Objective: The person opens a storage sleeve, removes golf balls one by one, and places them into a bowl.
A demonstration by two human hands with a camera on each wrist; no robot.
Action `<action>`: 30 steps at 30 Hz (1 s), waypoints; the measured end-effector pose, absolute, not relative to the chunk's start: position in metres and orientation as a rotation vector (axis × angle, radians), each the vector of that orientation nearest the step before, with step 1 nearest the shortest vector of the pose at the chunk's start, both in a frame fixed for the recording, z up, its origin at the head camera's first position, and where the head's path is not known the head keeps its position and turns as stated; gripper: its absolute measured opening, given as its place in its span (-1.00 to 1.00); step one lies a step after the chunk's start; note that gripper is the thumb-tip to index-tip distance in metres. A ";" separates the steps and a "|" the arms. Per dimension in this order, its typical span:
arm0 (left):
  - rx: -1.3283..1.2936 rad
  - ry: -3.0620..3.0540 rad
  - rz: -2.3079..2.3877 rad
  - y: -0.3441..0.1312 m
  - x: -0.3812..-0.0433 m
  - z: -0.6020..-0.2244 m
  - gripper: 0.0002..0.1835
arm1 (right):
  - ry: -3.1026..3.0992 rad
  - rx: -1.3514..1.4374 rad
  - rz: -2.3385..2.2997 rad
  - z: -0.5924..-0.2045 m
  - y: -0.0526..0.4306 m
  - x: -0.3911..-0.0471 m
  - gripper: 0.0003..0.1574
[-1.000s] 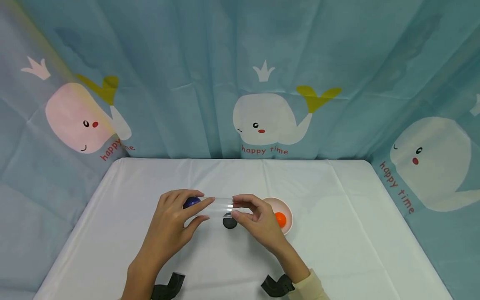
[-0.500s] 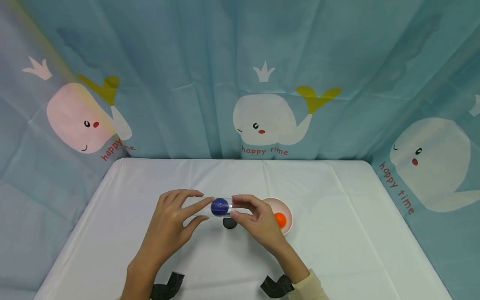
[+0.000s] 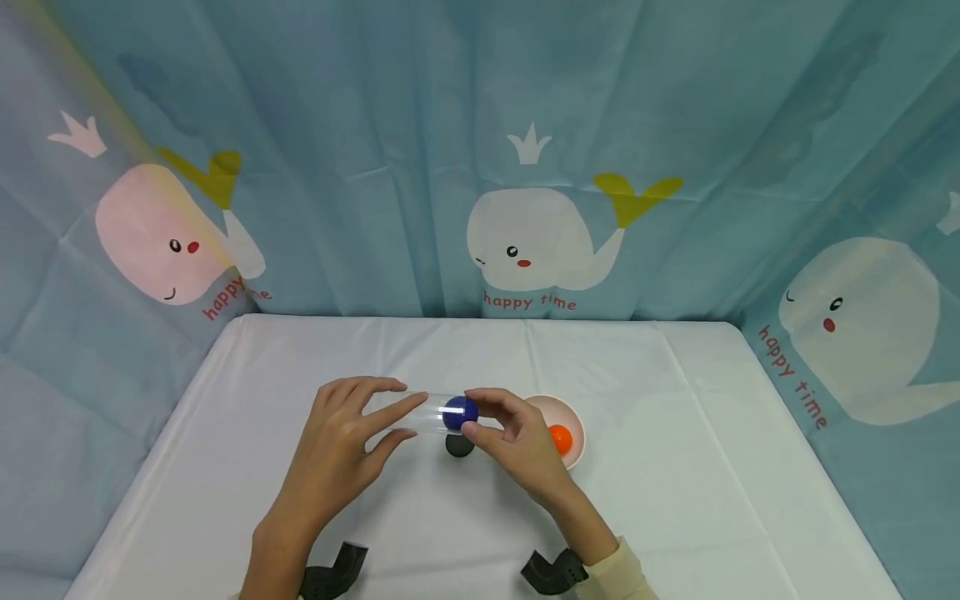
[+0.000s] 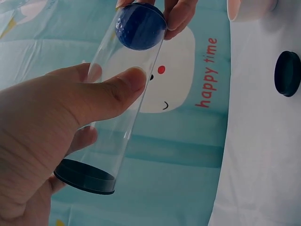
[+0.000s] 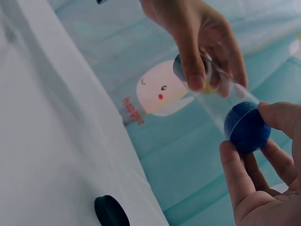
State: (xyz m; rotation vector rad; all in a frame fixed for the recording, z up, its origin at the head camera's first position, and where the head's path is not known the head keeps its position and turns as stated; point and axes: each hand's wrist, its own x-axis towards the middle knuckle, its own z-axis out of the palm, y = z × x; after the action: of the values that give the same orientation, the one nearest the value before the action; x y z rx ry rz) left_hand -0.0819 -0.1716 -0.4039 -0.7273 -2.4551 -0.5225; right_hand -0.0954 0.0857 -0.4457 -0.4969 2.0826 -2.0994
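My left hand point(image 3: 337, 446) grips a clear plastic tube point(image 4: 117, 136), thumb on one side and fingers on the other. It is held tilted above the table, with a black cap point(image 4: 87, 178) on its left end. A shiny blue ball point(image 5: 247, 128) sits at the uncapped right end, partly out past the rim. The fingertips and thumb of my right hand point(image 3: 525, 446) pinch the ball there, close against the rim. Below the tube, a loose black cap point(image 3: 460, 447) lies on the white cloth.
Behind my right hand stands a pale pink bowl point(image 3: 577, 415) holding an orange ball point(image 3: 560, 439). White cloth covers the table point(image 3: 675, 467), and a blue whale-print curtain point(image 3: 375, 233) hangs around it. Each wrist bears a black mount point(image 3: 555, 573).
The blue ball has slid rightward through the tube, from beside my left hand to the uncapped end at my right fingers. Both hands have hardly moved.
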 end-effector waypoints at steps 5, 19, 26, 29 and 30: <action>-0.724 -2.450 -0.525 -0.171 -0.082 -0.402 -0.31 | 2.036 -0.493 -2.121 -0.447 0.085 -0.098 -0.42; -0.708 -2.466 -0.525 -0.174 -0.083 -0.401 -0.34 | 2.034 -0.490 -2.128 -0.447 0.091 -0.100 -0.47; -0.689 -2.466 -0.565 -0.175 -0.085 -0.407 -0.31 | 1.998 -0.492 -2.178 -0.446 0.098 -0.101 -0.48; -0.687 -2.466 -0.591 -0.176 -0.087 -0.409 -0.30 | 1.986 -0.499 -2.214 -0.446 0.101 -0.102 -0.49; -0.687 -2.466 -0.602 -0.177 -0.087 -0.410 -0.30 | 1.986 -0.507 -2.224 -0.445 0.102 -0.102 -0.48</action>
State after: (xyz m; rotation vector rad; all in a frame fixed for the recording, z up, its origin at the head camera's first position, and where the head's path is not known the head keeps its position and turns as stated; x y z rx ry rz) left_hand -0.0873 -0.1768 -0.4101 -0.6872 -2.4665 -0.6016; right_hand -0.1020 0.1024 -0.4453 -0.5069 1.9858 -2.2239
